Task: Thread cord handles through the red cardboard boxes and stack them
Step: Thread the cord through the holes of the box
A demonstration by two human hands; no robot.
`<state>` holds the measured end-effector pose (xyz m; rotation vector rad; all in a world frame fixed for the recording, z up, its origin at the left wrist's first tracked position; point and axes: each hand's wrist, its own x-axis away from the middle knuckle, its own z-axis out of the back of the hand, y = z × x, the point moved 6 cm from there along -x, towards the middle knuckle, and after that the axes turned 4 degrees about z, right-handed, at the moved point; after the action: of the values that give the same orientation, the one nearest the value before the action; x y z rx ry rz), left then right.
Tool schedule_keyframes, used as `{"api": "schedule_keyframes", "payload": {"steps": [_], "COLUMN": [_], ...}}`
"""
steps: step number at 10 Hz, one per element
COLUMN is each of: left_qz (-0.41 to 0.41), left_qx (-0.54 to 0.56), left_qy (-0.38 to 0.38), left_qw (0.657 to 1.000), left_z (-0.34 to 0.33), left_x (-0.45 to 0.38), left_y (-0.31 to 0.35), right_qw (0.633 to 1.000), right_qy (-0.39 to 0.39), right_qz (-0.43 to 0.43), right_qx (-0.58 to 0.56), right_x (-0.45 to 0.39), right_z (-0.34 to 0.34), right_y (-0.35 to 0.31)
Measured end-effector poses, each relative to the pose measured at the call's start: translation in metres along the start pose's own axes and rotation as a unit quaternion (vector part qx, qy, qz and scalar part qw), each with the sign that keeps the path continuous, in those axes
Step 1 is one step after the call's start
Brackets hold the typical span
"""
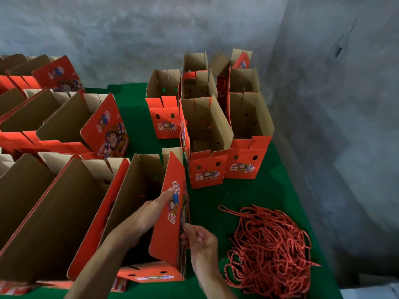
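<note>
**Cord at the side wall of the nearest red box**

Nearest the camera, the right hand (199, 239) sits against the outer right face of an open red box (168, 225), its fingertips pinching a thin red cord (187, 209) that runs up the printed wall in a narrow loop. The left hand (151, 214) reaches inside the same box, fingers straight and laid flat against the inner side of that wall, the fingertips showing at its top edge beside the printed picture. The box stands upright on the green table (216, 201), top flaps raised, brown cardboard showing inside.

Just right of the hands, a loose heap of red cords (267, 249) lies on the green cloth, apart from the box.

To the left, rows of open boxes (54, 201) stand close together, flaps up, reaching to the frame's left edge.

Farther back and to the right, a cluster of upright finished boxes (218, 130) stands packed side against side, each with two small holes in its red front panel. A red cord hangs down the left side of the nearest of them.

Behind everything rises a rough grey wall (194, 29).
</note>
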<state>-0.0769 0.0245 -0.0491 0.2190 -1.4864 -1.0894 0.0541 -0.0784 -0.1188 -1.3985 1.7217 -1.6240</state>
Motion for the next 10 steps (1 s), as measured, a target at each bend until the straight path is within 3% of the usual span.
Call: {"api": "schedule_keyframes", "payload": {"steps": [7,9,10], "left_qz": [-0.024,-0.019,-0.002], "left_qx": [0.059,0.058,0.051], "left_qy": [-0.037,-0.025,-0.049], "left_qw": [0.997,0.998,0.998], "left_z": [-0.006,-0.01,-0.012], "left_x": [0.026,0.032,0.033], "left_y": [0.009,0.012,0.011], "right_qw": [0.999,0.996,0.989], "right_qy": [0.003,0.019,0.007], "right_qz": [-0.003,-0.006,0.04], "right_qx": [0.041,0.087,0.142], "right_x": [-0.002,-0.002,-0.005], "right_z": [-0.002,0.002,0.003], "right_y": [0.016,0.016,0.007]}}
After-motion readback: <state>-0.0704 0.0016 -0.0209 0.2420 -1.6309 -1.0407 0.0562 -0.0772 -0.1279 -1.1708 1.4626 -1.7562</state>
